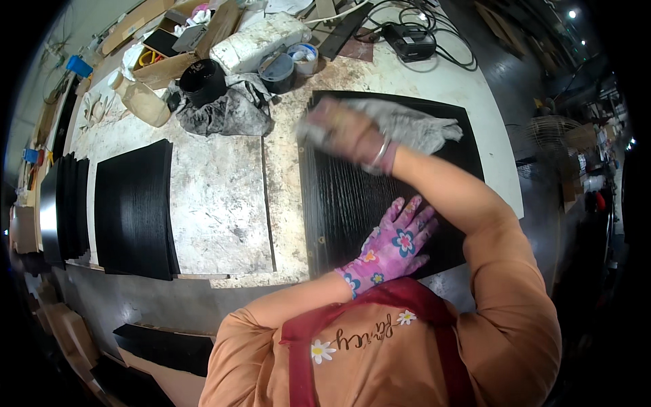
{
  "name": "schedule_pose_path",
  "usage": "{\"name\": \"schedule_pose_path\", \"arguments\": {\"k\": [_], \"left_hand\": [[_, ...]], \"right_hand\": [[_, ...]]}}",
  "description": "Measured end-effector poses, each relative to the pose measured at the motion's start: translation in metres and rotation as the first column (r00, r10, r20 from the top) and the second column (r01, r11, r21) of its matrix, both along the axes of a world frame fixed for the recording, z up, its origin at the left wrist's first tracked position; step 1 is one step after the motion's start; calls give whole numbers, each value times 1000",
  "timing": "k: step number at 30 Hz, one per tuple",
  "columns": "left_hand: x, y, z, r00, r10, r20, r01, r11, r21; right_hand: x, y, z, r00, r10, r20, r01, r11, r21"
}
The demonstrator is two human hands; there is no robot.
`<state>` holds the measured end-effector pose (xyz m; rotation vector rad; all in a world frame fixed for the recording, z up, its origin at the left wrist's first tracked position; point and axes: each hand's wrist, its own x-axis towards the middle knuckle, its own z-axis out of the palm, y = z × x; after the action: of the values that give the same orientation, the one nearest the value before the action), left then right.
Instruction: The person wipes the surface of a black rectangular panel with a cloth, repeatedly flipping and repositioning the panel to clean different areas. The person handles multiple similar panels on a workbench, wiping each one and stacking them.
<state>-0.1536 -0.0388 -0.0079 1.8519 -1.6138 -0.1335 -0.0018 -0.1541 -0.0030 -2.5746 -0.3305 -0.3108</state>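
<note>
A black wood-grain panel (352, 197) lies on the worktable in front of me, atop at least one more dark sheet. My left hand (397, 241), in a purple flowered glove, rests on the panel's near part with fingers spread. Over the panel's far left corner is my right hand (346, 132), in a brownish glove and smeared by motion. It is closed on a grey rag (420, 125), whose loose end trails right across the panel. A metal band circles the right wrist.
Left on the worktable (220, 203) is a stack of black panels (133, 207), with more (64, 207) beyond. Along the back stand a black pot (203, 83) on a stained cloth (224, 115), a plastic jug (141, 100), small tubs (277, 71), a box (169, 68) and a cabled black device (409, 42).
</note>
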Motion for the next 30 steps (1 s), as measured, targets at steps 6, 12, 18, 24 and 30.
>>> {"name": "schedule_pose_path", "arguments": {"k": [6,12,18,24,30], "left_hand": [[7,5,8,998,-42,-52,42,999,-2],[100,-14,23,994,-40,100,19,979,201],[93,-15,22,968,97,231,-137,977,162],[86,-26,29,960,109,259,-171,958,231],[84,-25,35,952,115,284,-197,940,279]], "right_hand": [[28,-78,42,851,-483,-207,493,870,-3],[23,-6,15,964,-237,-122,222,967,-126],[-55,-156,24,754,-640,-149,604,765,-224],[-77,-160,16,807,-585,-79,564,804,-188],[-109,-235,39,582,-787,-204,797,602,-49]]}}
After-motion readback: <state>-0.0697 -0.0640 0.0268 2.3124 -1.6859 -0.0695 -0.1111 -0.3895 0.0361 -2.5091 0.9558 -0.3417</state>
